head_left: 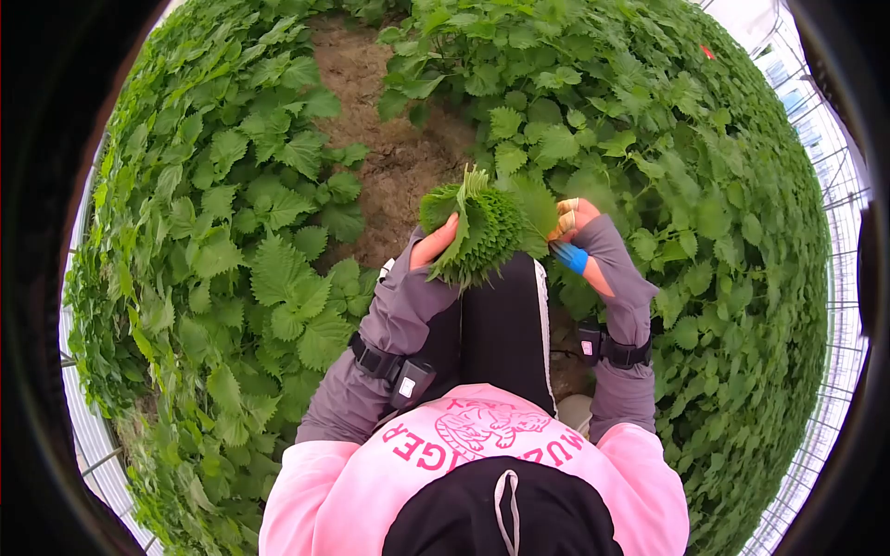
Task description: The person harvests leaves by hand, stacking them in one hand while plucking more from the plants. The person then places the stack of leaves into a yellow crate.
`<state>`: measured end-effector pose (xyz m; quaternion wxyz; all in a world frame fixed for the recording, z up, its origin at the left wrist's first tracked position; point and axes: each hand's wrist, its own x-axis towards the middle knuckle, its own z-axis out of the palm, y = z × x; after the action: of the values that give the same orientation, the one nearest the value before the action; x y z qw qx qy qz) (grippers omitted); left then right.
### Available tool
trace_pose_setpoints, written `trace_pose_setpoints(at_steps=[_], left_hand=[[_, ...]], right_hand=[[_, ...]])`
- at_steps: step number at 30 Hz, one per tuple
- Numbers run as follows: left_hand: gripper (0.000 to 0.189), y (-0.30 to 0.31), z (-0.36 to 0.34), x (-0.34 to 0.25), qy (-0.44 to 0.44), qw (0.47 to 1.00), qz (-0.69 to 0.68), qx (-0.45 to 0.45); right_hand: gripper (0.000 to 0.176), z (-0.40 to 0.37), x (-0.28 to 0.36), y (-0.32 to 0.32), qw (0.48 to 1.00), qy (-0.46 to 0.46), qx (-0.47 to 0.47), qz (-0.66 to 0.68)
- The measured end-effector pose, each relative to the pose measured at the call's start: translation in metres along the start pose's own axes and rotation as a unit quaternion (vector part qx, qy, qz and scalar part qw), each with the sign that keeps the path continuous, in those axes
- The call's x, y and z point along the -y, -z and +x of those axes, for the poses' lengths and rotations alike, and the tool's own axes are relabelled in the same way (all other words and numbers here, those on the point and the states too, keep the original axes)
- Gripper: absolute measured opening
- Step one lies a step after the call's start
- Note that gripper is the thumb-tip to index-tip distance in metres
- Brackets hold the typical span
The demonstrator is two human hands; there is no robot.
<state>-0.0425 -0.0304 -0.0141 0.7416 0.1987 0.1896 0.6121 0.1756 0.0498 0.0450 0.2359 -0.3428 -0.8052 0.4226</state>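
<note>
My left hand (434, 243) is closed round a thick bundle of perilla leaves (484, 232), stacked with their toothed edges together and the stems pointing up. Most of its fingers are hidden behind the bundle. Just to the right, my right hand (579, 236) pinches a single perilla leaf (532, 215) by its stem end, the blade reaching to the bundle's right side. Yellowish tape wraps some of its fingertips, and a blue band (570, 257) circles the thumb. Both hands are above my lap.
Dense perilla plants (297, 287) grow on the left, and more perilla plants (705, 222) crowd the right. A bare soil path (394, 153) runs ahead between them. Wire mesh (839, 213) edges the right side. My dark-trousered legs (501, 324) are below the bundle.
</note>
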Motion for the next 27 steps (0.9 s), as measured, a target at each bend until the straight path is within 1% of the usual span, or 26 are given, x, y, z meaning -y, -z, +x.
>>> trace_pose_setpoints(at_steps=[1,2,3,4,5,7,9,10,11,13,14,15,17,18,19,20,21,22,23,24,25,26,27], left_hand=[[0.037,0.0,0.0,0.002,-0.011,0.999,0.05,0.01],[0.039,0.001,0.001,0.005,-0.022,0.996,0.081,0.015],[0.039,0.005,0.002,0.01,-0.024,0.996,0.082,0.02],[0.039,0.01,0.005,0.017,-0.001,1.0,0.029,0.007],[0.038,0.011,0.007,0.021,0.024,0.999,-0.023,-0.006],[0.038,0.009,0.009,0.03,0.039,0.998,-0.039,-0.003],[0.038,0.009,0.011,0.038,0.012,0.999,-0.03,-0.021],[0.034,0.011,0.012,0.042,0.008,0.998,-0.031,-0.045],[0.034,-0.001,0.009,0.037,0.008,0.999,-0.031,-0.042],[0.028,-0.03,-0.002,0.027,-0.046,0.991,0.105,-0.067],[0.025,-0.039,-0.005,0.024,-0.04,0.985,0.137,-0.095],[0.025,-0.038,-0.005,0.023,-0.04,0.985,0.138,-0.094],[0.024,-0.034,0.0,0.022,-0.031,0.947,0.28,-0.157],[0.024,-0.022,0.006,0.029,-0.033,0.946,0.279,-0.159],[0.023,-0.003,0.016,0.041,-0.093,0.938,0.309,-0.127],[0.023,0.0,0.02,0.043,-0.151,0.924,0.337,-0.096],[0.023,0.002,0.021,0.048,-0.162,0.908,0.375,-0.086],[0.023,0.004,0.024,0.057,-0.161,0.913,0.367,-0.08],[0.024,0.008,0.028,0.067,-0.161,0.917,0.359,-0.073],[0.027,0.014,0.029,0.075,-0.133,0.96,0.246,-0.023],[0.027,0.012,0.028,0.078,-0.135,0.959,0.247,-0.027],[0.029,0.011,0.027,0.08,-0.144,0.966,0.214,0.003],[0.03,0.01,0.026,0.082,-0.153,0.971,0.181,0.034]], right_hand=[[0.013,-0.003,0.0,-0.003,1.0,0.003,-0.001,-0.002],[0.014,-0.006,-0.002,-0.008,0.99,-0.031,-0.011,0.139],[0.014,-0.007,-0.002,-0.012,0.959,-0.063,-0.022,0.276],[0.02,-0.006,0.001,-0.012,0.925,-0.071,-0.036,0.371],[0.03,-0.011,0.002,-0.027,0.932,0.011,-0.087,0.352],[0.038,-0.011,0.017,-0.051,0.887,-0.002,-0.157,0.434],[0.037,-0.013,0.015,-0.079,0.824,-0.029,-0.268,0.498],[0.031,-0.017,-0.006,-0.083,0.823,-0.016,-0.236,0.516],[0.031,-0.019,-0.016,-0.086,0.823,-0.014,-0.238,0.515],[0.023,-0.022,-0.021,-0.09,0.701,-0.067,-0.327,0.63],[0.019,-0.023,-0.014,-0.086,0.726,-0.051,-0.371,0.576],[0.015,-0.027,-0.013,-0.078,0.716,-0.012,-0.374,0.59],[0.016,-0.03,0.007,-0.058,0.785,-0.049,-0.44,0.433],[0.017,-0.029,0.033,-0.049,0.807,-0.026,-0.429,0.406],[0.017,-0.04,0.027,-0.045,0.843,-0.009,-0.369,0.392],[0.017,-0.042,0.036,-0.042,0.876,0.013,-0.304,0.374],[0.018,-0.045,0.049,-0.04,0.904,0.034,-0.238,0.355],[0.017,-0.046,0.057,-0.038,0.952,0.008,-0.176,0.249],[0.016,-0.042,0.056,-0.04,0.968,0.019,-0.149,0.199],[0.016,-0.038,0.054,-0.043,0.973,0.009,-0.138,0.185],[0.017,-0.035,0.052,-0.044,0.978,-0.001,-0.127,0.168],[0.017,-0.033,0.045,-0.046,0.978,0.0,-0.124,0.17],[0.019,-0.031,0.037,-0.049,0.976,0.008,-0.148,0.162]])
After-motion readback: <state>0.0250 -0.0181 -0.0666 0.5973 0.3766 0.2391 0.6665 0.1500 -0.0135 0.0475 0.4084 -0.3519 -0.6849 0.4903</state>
